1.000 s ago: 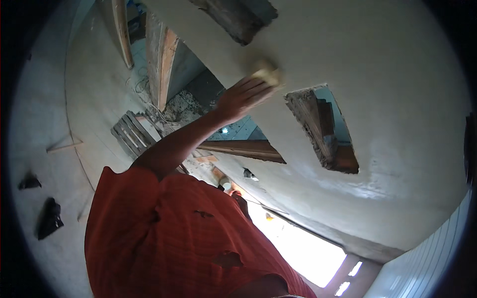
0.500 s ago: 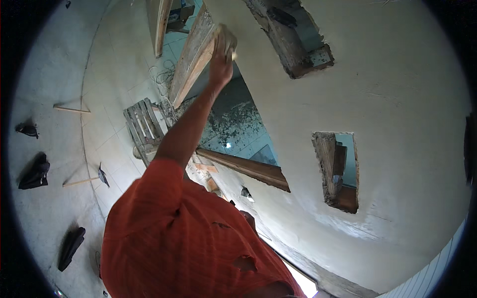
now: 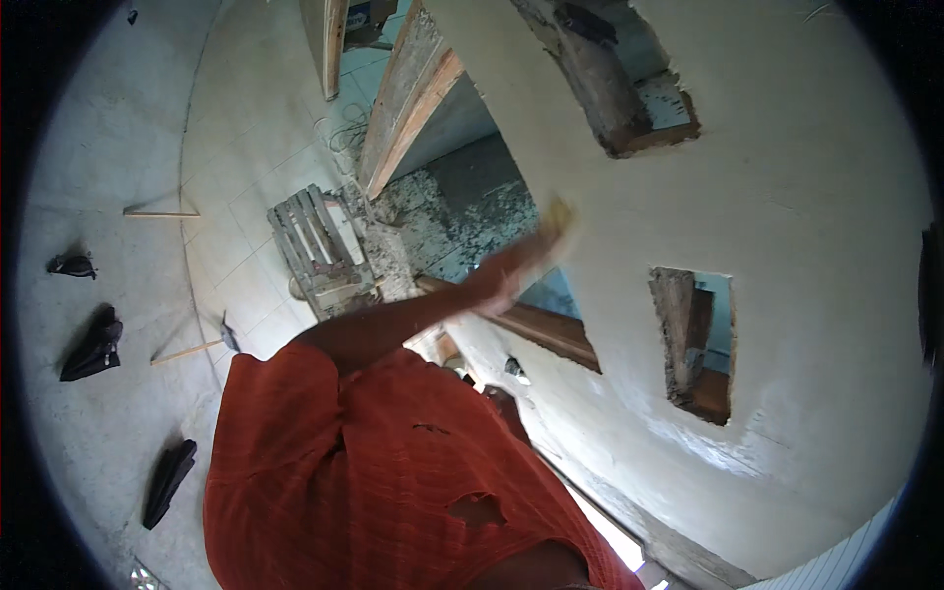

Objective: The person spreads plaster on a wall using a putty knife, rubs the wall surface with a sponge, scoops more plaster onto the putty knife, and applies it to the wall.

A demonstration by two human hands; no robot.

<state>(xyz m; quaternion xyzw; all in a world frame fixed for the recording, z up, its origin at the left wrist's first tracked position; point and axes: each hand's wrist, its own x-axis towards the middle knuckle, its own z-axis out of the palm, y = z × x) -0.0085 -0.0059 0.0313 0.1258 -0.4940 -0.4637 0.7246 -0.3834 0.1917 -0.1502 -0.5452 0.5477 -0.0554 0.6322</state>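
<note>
My left arm reaches out from the red sleeve, across the window-like opening in the pale wall point(image 3: 816, 226). My left hand point(image 3: 521, 258) is smeared by motion. It is closed on a small yellowish pad point(image 3: 558, 218), whose exact kind I cannot make out. Hand and pad are at the wall face, right beside the edge of the large triangular opening; whether the pad touches the wall is unclear. Below the hand runs the wooden sill point(image 3: 551, 332) of that opening. My right hand does not show.
Two smaller cut-outs in the wall hold rough wood, the lower one with a wooden post point(image 3: 675, 329). A slatted wooden stool point(image 3: 317, 241) stands on the tiled floor amid rubble. A hammer point(image 3: 228, 332), a wood strip point(image 3: 162, 214) and dark bundles point(image 3: 93, 344) lie at left.
My left hand has swept down and to the right with the yellowish pad, from beside the upper wooden frame toward the wall near the sill. The whole view has shifted slightly.
</note>
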